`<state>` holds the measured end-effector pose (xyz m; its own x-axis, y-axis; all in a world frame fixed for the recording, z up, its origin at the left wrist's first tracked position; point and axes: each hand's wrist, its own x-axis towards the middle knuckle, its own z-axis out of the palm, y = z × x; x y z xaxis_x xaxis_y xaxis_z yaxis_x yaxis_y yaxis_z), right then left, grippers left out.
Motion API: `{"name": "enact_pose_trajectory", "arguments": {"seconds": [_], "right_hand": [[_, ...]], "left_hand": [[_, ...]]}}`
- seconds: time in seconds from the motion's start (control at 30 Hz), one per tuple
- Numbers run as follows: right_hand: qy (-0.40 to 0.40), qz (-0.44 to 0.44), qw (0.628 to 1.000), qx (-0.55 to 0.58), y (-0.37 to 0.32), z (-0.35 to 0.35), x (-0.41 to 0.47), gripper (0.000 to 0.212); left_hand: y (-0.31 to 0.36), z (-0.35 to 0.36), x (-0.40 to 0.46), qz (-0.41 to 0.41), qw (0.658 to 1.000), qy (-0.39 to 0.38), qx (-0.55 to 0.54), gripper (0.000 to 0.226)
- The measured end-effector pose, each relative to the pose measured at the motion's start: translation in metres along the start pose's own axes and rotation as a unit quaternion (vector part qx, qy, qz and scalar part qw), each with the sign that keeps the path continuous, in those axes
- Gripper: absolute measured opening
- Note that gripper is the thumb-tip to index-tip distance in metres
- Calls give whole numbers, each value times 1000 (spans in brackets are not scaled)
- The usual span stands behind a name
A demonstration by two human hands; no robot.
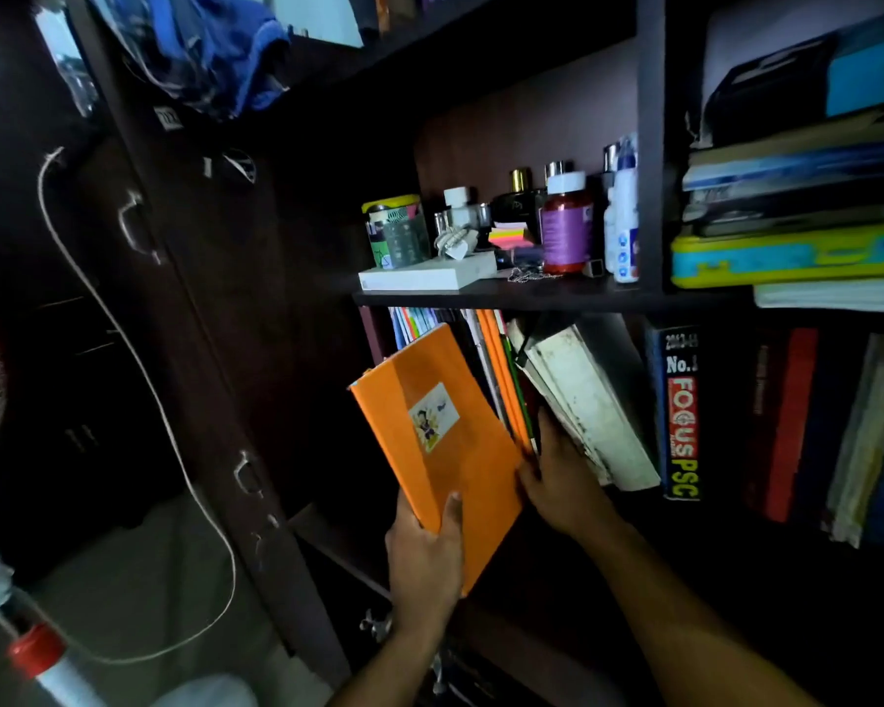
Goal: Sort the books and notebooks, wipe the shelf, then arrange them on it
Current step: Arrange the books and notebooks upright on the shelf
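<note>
Bookshelf (532, 298), dark wood: lower compartment holds upright and leaning books (588, 400). Orange notebook (440, 426) tilted out in front of that row, left hand (424, 558) gripping its bottom edge, thumb on cover. Right hand (557, 482) fingers hidden among spines; grip cannot be told.

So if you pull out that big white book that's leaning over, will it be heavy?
Probably heavy: the white book looks thick. It leans against the right hand, so it may topple once let go. Its stained cover looks worn, maybe fragile.
</note>
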<state>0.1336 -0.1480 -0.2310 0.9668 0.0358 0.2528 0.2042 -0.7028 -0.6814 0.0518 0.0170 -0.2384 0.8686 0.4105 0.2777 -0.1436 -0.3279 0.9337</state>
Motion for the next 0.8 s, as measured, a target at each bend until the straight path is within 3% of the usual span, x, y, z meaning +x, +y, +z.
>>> {"name": "enact_pose_trajectory", "arguments": {"seconds": [0.17, 0.5, 0.8], "right_hand": [[23, 17, 999, 42, 5, 8, 15, 68], [61, 52, 997, 12, 1, 3, 18, 62], [158, 72, 981, 90, -2, 1, 15, 101]], "left_hand": [[-4, 3, 2, 24, 1000, 10, 13, 37], [4, 4, -6, 42, 999, -4, 27, 41], [7, 3, -10, 51, 996, -48, 50, 35]]}}
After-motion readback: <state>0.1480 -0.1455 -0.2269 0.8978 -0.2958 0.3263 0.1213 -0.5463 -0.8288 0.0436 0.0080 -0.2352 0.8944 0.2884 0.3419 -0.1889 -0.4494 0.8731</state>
